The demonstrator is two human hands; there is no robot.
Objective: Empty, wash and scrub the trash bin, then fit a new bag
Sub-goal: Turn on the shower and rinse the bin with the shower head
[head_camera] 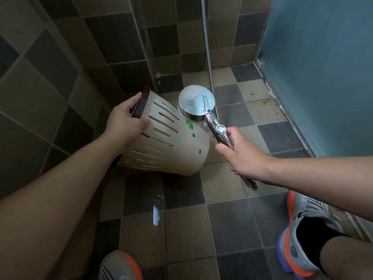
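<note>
Trash bin [167, 138] is tipped on its side, rim gripped by left hand [125, 120]. Shower head [196, 103] handle is grasped in right hand [244, 156] fingers, just right of bin.

A single head-worn wide-angle view looks steeply down from close above at the checkered grey-and-beige tiled floor [226, 225] and lower corner walls, both forearms reaching into frame.
</note>
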